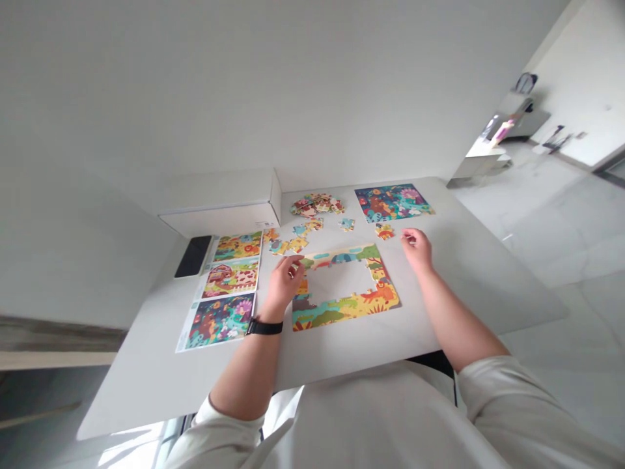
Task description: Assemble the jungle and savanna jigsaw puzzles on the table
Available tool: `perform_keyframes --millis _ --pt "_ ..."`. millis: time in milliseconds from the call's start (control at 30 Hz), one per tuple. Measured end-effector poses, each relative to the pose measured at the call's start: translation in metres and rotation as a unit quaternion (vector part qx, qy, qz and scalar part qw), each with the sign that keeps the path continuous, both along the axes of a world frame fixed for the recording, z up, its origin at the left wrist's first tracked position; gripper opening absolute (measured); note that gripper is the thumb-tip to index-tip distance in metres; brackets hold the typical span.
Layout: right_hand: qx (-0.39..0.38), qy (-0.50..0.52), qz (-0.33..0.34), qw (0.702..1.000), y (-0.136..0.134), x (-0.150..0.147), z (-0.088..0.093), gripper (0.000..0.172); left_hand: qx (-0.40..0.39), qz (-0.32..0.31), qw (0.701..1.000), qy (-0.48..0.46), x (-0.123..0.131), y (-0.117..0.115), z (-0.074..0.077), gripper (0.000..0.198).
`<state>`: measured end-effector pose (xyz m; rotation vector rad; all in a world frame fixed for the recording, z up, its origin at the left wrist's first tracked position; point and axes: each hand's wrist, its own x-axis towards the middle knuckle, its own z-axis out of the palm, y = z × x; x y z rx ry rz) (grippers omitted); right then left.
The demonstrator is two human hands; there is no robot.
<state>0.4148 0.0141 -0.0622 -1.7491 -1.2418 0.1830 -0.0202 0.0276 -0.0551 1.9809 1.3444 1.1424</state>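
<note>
While the left hand (286,283) sits at the top-left corner of the part-built jigsaw puzzle (344,311), its fingertips (297,264) pinch together at the border. Grip is visible, but whether a piece is in it: can't tell. Right hand (416,249) is off the puzzle to the right, fingers loosely curled, palm down. Can't tell if it holds anything. Nearest thing to it is a loose puzzle piece (384,231), just ahead and to the left.

Puzzle lies flat on the white desk (469,286), in front of the person. Border pieces form most of a rectangle, centre open; left side is partly behind the left hand.

Loose pieces (293,245) are scattered above the puzzle, and a heap of pieces (317,205) sits further back. Finished puzzle (393,202) lies at the back right.

Left of the puzzle: printed picture sheet (219,319) with three scenes, black phone (194,256) beside it, white box (219,218) behind. Black watch (263,327) on left wrist.
</note>
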Motion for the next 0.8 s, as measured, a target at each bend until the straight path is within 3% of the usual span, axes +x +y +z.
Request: perform_keyframes --millis 167,400,667,800 --pt "-0.148 -0.03 -0.015 0.988 0.032 0.006 0.0 0.033 0.001 -0.035 0.999 0.031 0.007 -0.002 0.002 0.022" --pt "-0.254 -0.134 -0.027 0.957 0.067 0.003 0.006 0.042 -0.012 -0.04 0.998 0.039 0.004 -0.003 0.004 0.023" --pt "-0.256 -0.125 -0.023 0.958 0.047 -0.003 0.01 0.033 -0.022 -0.037 0.999 0.032 0.004 -0.002 0.005 0.027" --pt "-0.26 -0.11 0.009 0.959 0.04 -0.001 0.012 0.042 -0.024 -0.04 0.999 0.02 0.005 -0.004 0.004 0.027"
